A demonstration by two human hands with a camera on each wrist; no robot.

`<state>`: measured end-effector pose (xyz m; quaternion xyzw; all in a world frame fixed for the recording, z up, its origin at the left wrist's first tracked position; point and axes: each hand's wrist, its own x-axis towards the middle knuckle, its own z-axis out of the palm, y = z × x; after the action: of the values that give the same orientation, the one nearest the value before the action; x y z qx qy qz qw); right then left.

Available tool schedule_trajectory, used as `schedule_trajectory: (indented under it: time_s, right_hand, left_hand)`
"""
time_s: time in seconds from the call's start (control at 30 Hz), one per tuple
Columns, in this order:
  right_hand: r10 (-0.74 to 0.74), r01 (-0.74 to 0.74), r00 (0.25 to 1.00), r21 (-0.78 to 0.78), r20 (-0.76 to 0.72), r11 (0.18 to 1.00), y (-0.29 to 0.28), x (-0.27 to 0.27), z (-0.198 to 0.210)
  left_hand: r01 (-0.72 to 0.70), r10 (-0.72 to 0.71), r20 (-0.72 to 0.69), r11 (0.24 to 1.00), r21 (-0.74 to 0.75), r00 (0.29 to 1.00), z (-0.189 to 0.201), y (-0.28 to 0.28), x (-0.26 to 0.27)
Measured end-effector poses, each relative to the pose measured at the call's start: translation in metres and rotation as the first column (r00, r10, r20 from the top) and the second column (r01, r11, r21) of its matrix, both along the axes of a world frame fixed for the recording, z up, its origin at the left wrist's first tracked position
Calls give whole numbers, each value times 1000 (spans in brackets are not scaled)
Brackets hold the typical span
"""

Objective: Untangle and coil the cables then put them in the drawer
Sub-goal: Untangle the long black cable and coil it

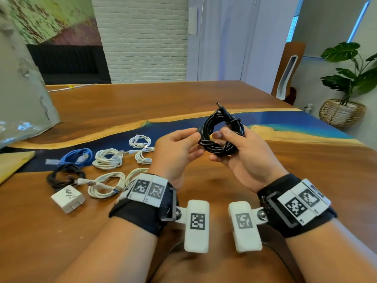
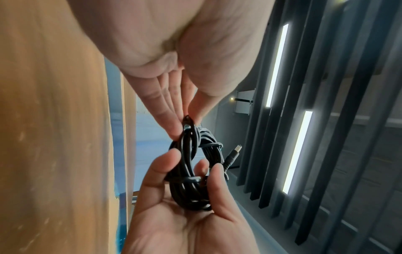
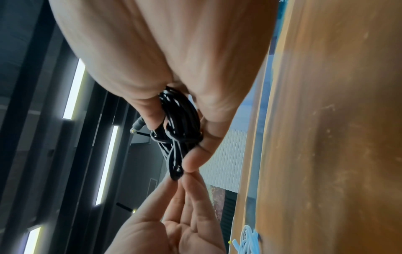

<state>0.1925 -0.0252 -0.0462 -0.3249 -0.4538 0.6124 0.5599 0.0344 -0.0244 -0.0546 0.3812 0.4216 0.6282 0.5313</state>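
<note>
Black cable coil (image 1: pixel 222 135) held by right hand (image 1: pixel 242 158), pinched by left hand (image 1: pixel 177 152) above table; wrap may spring loose if pinch slackened.

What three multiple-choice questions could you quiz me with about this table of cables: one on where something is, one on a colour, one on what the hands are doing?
1. Where is the white wall charger block?
A. On the wooden table, near left of the hands
B. In the right hand
C. In the woven plant basket

2. What colour is the coiled network cable lying farthest left on the table's dark stripe?
A. Red
B. Blue
C. Green

3. What is the state of the black coiled cable?
A. Lying flat on the table
B. Stretched out straight
C. Held up by both hands

Answers: 1 A, the block sits by the coils at the table's near left. 2 B, it is plainly blue. 3 C, the right hand grips the coil while the left hand pinches its edge.
</note>
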Motion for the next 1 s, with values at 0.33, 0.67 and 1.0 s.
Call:
schedule_trajectory:
  time_s: [0.33, 0.67, 1.0]
  right_hand:
    - [-31, 49, 970, -67, 242, 997, 3, 10, -4]
    - [77, -18, 952, -197, 295, 980, 6, 7, -11]
    - [-149, 205, 907, -104, 394, 973, 1, 29, 7]
  left_hand:
    - [54, -57, -300, 998, -20, 952, -10, 7, -2]
    - [35, -103, -314, 976, -216, 944, -4, 8, -4]
    - [-47, -174, -843, 972, -229, 509, 26, 45, -17]
